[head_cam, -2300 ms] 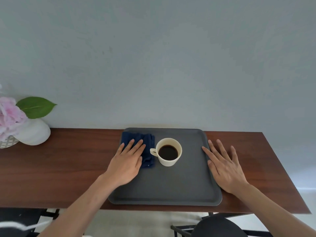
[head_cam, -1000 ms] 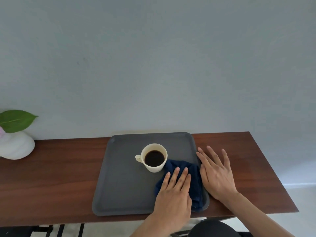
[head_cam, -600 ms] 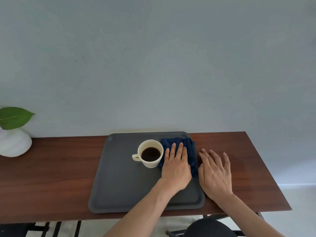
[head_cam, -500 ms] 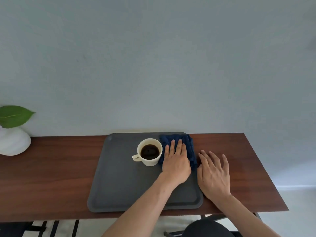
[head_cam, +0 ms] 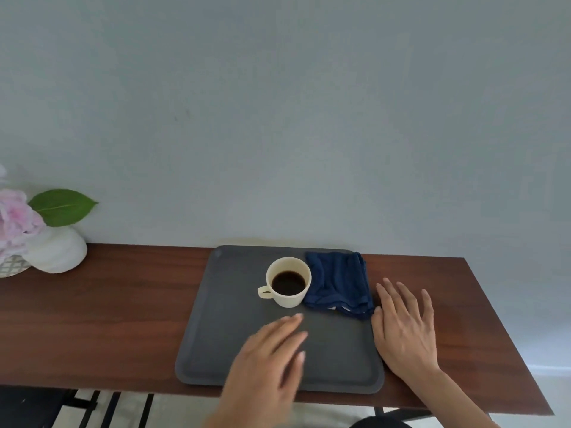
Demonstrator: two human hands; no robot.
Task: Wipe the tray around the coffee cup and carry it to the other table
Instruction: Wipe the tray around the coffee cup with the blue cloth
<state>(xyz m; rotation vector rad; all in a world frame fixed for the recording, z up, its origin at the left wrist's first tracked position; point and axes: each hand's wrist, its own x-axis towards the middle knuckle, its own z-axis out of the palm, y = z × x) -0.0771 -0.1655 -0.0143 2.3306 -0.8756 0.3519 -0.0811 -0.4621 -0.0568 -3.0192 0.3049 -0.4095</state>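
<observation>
A dark grey tray (head_cam: 228,329) lies on the brown wooden table (head_cam: 108,319). A cream cup of black coffee (head_cam: 288,282) stands on the tray's far middle, handle to the left. A crumpled dark blue cloth (head_cam: 338,284) lies in the tray's far right corner, right beside the cup. My left hand (head_cam: 268,362) hovers blurred over the tray's near middle, fingers apart, holding nothing and apart from the cloth. My right hand (head_cam: 404,332) rests flat on the table against the tray's right edge, fingers spread.
A white round vase (head_cam: 55,250) with pink flowers (head_cam: 14,217) and a green leaf (head_cam: 61,206) stands at the table's far left. A plain wall runs behind the table. Dark chair parts (head_cam: 92,409) show below the near edge.
My left hand has let go of the blue cloth and pulled back toward me. The cloth stays in the tray's far right corner. My right hand has barely moved.
</observation>
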